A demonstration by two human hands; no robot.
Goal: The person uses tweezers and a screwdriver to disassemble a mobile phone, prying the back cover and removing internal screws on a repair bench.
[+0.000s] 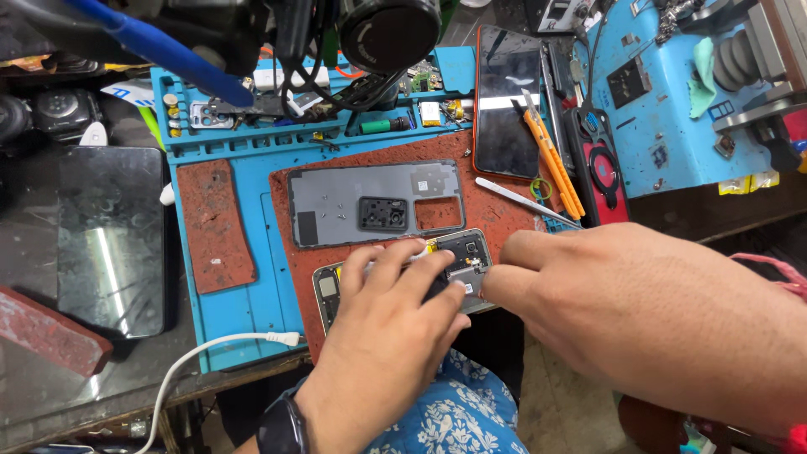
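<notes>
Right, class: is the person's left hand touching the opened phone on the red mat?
Touching. The head view shows the left hand pressed flat on the opened phone, fingers covering its middle.

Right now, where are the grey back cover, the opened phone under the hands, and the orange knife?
Grey back cover (pixel 370 197): head view, flat middle of the panel.
Opened phone (pixel 467 249): head view, exposed upper end near its camera.
Orange knife (pixel 551 164): head view, middle of the handle.

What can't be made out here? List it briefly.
Head view:
- Opened phone: its middle is covered by the left hand and right hand.
- Right hand fingertips: whether they pinch anything is hidden.
- Screws on the grey back cover: too small to count.
- White cable: cut off at the bottom edge.
</notes>
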